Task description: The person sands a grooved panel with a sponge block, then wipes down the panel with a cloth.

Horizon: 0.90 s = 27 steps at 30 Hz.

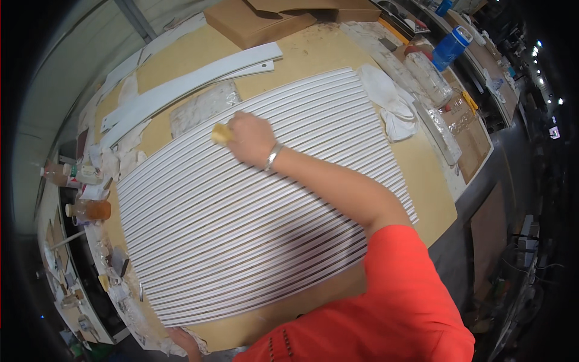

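A large white ribbed panel (265,205) of long parallel slats lies across the table. Above its far part my right hand (250,139), with a silvery bracelet at the wrist, is closed on a small yellow pad (222,134); whether it is sponge or folded abrasive I cannot make out. Down at the panel's near left corner is my left hand (184,342), next to some whitish crumpled material (202,345). Its fingers are mostly hidden, so their grip does not show.
Beyond the panel lie a plastic-wrapped block (205,108), long white strips (193,81) and a brown cardboard box (265,24). White gloves (389,102) and a blue bottle (451,48) are at the right. A bottle of amber liquid (90,209) stands by the left edge.
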Each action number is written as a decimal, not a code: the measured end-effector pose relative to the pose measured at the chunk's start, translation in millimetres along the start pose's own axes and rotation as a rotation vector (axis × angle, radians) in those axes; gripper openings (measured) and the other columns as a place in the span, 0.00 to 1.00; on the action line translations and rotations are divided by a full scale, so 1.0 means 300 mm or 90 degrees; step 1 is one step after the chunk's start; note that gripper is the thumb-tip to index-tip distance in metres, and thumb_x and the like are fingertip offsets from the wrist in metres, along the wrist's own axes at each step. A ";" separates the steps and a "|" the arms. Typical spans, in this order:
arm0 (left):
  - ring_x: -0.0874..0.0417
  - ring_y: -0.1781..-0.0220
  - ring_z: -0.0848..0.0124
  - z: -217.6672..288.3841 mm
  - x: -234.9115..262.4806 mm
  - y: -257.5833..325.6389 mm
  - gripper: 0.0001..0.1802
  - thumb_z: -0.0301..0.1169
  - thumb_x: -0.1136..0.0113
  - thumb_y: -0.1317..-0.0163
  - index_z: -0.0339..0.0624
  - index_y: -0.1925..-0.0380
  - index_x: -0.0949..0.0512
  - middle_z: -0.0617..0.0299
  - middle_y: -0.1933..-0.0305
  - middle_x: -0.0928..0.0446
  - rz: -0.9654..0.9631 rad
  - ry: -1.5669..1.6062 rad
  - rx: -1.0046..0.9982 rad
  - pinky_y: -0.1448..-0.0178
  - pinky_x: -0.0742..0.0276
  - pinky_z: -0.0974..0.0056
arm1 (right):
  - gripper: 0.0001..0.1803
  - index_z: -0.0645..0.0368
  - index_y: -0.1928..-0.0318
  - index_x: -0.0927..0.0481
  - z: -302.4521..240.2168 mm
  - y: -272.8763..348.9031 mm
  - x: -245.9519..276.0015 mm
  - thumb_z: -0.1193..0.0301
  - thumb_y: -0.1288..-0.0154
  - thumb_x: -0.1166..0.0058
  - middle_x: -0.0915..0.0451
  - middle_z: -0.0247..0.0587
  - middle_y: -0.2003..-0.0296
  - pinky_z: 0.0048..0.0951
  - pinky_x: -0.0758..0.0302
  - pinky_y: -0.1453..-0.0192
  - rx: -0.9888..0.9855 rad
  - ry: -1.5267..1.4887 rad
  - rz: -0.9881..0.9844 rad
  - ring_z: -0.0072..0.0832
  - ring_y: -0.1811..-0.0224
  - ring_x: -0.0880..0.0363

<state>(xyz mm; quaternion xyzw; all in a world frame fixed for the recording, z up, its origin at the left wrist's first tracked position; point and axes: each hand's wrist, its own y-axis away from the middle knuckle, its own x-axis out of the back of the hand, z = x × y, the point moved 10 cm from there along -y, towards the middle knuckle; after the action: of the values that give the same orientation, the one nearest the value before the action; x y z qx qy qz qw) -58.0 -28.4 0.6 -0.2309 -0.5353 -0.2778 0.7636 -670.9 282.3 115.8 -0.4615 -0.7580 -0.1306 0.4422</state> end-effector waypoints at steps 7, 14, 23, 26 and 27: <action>0.34 0.36 0.41 -0.071 0.001 0.010 0.27 0.36 0.67 0.25 0.21 0.39 0.37 0.32 0.37 0.34 -0.005 -0.027 0.010 0.31 0.43 0.52 | 0.08 0.63 0.70 0.19 0.628 0.071 0.467 0.70 0.46 0.40 0.18 0.53 0.69 0.46 0.22 0.58 -0.244 0.237 0.195 0.48 0.64 0.18; 0.33 0.36 0.41 -0.045 0.007 -0.005 0.27 0.37 0.68 0.24 0.21 0.38 0.37 0.33 0.37 0.33 -0.004 0.003 -0.003 0.32 0.41 0.52 | 0.12 0.63 0.66 0.18 0.771 0.138 0.732 0.66 0.46 0.39 0.19 0.49 0.61 0.42 0.22 0.53 -0.324 0.337 0.299 0.45 0.56 0.19; 0.35 0.34 0.42 -0.175 -0.039 -0.001 0.27 0.37 0.67 0.24 0.21 0.38 0.37 0.33 0.34 0.35 -0.001 -0.049 0.018 0.30 0.42 0.53 | 0.09 0.58 0.66 0.15 0.759 0.031 0.578 0.69 0.46 0.43 0.19 0.46 0.59 0.43 0.22 0.53 -0.255 0.303 0.191 0.45 0.56 0.19; 0.35 0.33 0.41 -0.160 -0.037 0.000 0.27 0.37 0.67 0.24 0.21 0.38 0.37 0.33 0.34 0.36 -0.011 -0.060 0.000 0.29 0.43 0.52 | 0.11 0.58 0.64 0.14 0.899 0.071 0.717 0.67 0.45 0.42 0.18 0.46 0.57 0.42 0.22 0.51 -0.359 0.414 0.230 0.46 0.55 0.19; 0.35 0.34 0.41 -0.149 -0.027 -0.001 0.27 0.37 0.68 0.24 0.21 0.38 0.37 0.33 0.34 0.36 -0.003 -0.085 -0.020 0.29 0.43 0.52 | 0.11 0.58 0.64 0.14 0.899 0.071 0.727 0.67 0.45 0.42 0.18 0.46 0.57 0.42 0.22 0.51 -0.357 0.415 0.230 0.46 0.55 0.19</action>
<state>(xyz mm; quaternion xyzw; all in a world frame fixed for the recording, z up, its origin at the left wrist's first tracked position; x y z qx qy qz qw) -29.5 -56.3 -21.4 -0.2592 -0.5812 -0.2721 0.7218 -841.8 584.6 129.0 -0.6228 -0.4225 -0.3895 0.5309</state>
